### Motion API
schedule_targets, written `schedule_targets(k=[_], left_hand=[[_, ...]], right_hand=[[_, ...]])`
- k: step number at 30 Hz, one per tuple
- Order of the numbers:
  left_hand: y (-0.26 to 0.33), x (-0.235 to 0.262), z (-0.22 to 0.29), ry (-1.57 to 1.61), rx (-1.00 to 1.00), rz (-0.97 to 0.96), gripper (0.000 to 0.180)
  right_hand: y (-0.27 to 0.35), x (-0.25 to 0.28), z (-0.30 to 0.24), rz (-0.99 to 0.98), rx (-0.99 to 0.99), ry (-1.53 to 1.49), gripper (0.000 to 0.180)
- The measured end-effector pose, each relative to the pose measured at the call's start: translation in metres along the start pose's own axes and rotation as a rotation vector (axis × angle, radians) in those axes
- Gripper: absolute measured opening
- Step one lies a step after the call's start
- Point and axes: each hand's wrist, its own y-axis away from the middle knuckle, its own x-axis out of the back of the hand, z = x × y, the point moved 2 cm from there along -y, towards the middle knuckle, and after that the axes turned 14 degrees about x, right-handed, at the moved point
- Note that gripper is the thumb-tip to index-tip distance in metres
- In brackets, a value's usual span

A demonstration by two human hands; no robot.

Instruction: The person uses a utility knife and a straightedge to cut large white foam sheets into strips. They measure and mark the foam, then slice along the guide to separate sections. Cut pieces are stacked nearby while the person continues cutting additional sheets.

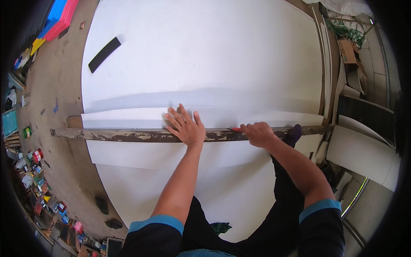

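A long worn wooden bar lies across a white sheet. My left hand lies flat on the bar and the sheet just beyond it, fingers spread. Farther right, my right hand is closed around a red utility knife. Its thin tip points left along the bar's far edge. Most of the handle is hidden in my fingers. My foot in a dark sock rests on the bar near its right end.
A black strip lies on the larger white sheet at the far left. Cans and clutter line the left side, near a pair of dark shoes. A white roll and a cardboard box stand at right.
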Motion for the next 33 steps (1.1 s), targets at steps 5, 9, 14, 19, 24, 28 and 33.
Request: schedule_targets(k=[5,9,14,19,24,28,33], left_hand=[[-0.001,-0.008,0.004,-0.098,0.031,0.099,0.065],[-0.003,-0.008,0.003,-0.139,0.041,0.067,0.065],[-0.003,-0.008,0.001,-0.188,0.054,0.072,0.062],[-0.001,-0.004,0.005,-0.175,0.027,0.099,0.060],[0.000,-0.008,0.002,-0.158,0.019,0.138,0.058],[0.000,-0.008,0.004,-0.126,0.010,0.178,0.058],[-0.002,-0.009,0.000,-0.144,0.008,0.210,0.058]], right_hand=[[-0.005,0.006,-0.005,0.047,0.019,-0.063,0.015],[-0.008,-0.003,-0.001,0.052,0.021,-0.157,0.015],[-0.008,-0.005,0.000,0.065,0.032,-0.231,0.017],[-0.008,-0.004,0.008,0.015,0.071,-0.326,0.019],[-0.005,-0.012,0.019,0.036,0.076,-0.363,0.019],[0.025,-0.003,0.046,-0.093,0.058,-0.313,0.019],[0.067,-0.022,0.080,-0.118,0.036,-0.222,0.021]])
